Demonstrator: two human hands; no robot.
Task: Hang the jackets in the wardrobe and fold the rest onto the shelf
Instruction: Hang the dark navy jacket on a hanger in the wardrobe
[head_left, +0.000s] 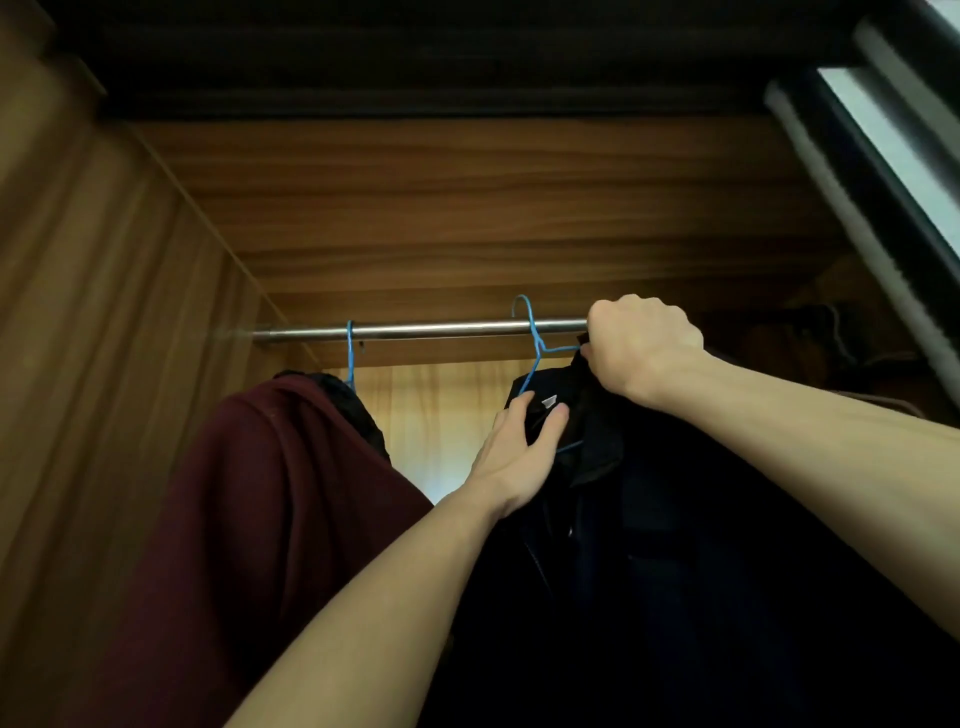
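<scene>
open rail (441, 329) between maroon garment (270, 493), dark jacket (649, 545)

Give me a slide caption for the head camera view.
Both hands grip a dark jacket's collar on a blue wire hanger hooked over the metal wardrobe rail.

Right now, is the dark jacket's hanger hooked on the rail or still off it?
On. The blue hanger hook loops over the metal rail, while both hands grip the dark jacket collar.

Left of the silver-grey rail (415, 329)'s middle hangs a maroon jacket (270, 519); right, a near-black navy jacket (675, 571). Both hangers (531, 343) are bright blue; wardrobe panels (467, 208) brown woodgrain.
</scene>
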